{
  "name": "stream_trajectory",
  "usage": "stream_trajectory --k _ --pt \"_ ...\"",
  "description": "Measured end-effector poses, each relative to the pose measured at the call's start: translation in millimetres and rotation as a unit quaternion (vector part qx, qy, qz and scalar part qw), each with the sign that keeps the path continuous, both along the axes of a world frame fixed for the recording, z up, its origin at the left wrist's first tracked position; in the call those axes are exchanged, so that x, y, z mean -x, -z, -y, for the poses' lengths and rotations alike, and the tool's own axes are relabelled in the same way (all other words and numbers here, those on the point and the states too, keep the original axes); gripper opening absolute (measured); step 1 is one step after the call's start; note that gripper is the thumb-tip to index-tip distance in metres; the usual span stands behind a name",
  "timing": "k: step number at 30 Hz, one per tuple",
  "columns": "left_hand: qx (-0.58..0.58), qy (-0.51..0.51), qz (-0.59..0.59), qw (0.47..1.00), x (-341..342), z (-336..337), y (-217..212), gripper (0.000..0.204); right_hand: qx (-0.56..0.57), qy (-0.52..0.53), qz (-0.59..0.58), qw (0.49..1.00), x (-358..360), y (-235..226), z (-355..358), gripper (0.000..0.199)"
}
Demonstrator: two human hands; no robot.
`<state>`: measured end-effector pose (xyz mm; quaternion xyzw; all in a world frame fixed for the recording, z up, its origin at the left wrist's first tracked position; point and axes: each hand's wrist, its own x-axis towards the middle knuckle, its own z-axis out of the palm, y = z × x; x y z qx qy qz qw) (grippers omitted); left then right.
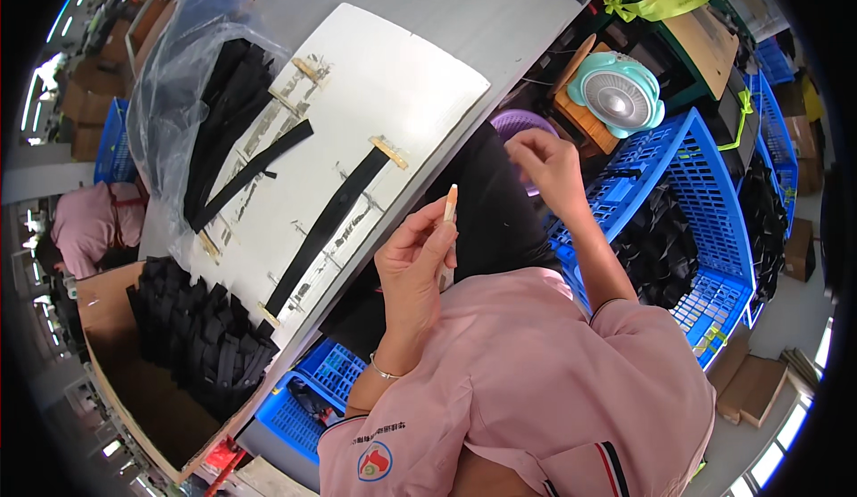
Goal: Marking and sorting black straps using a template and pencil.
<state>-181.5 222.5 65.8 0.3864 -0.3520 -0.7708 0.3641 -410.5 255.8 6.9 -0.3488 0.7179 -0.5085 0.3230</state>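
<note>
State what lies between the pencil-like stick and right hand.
Black fabric shows between the pencil-like stick and right hand, in the head view.

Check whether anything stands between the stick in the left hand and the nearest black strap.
Nothing visible does: the left hand holds the stick beside the white board, where the nearest black strap lies in open view.

Head-worn fisheye looks down from near above left hand [412, 260], right hand [555, 174] and worktable [464, 2]
</note>
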Motion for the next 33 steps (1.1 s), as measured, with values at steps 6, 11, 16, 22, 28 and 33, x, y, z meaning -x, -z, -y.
stream_trajectory --k 6,11,16,22,28,33 --pt "0.026 -0.014 0.031 0.999 3 -2 -4 0.031 0.083 -0.1 0.219 0.967 -47 -57 -7 0.013" --pt "0.043 -0.014 0.025 0.999 1 -4 -3 0.032 0.088 -0.129 0.259 0.953 -61 -64 -10 0.015" --pt "0.065 -0.029 0.052 0.996 1 -5 1 0.03 0.083 -0.122 0.261 0.954 -66 -64 -10 0.015" --pt "0.099 -0.054 0.08 0.99 2 -6 9 0.027 0.081 -0.106 0.259 0.957 -69 -64 -9 0.014" --pt "0.099 -0.077 0.088 0.988 4 -6 17 0.023 0.087 -0.095 0.241 0.962 -73 -60 -8 0.014" --pt "0.124 -0.096 0.103 0.982 6 -4 19 0.021 0.092 -0.086 0.254 0.959 -79 -57 -7 0.014"
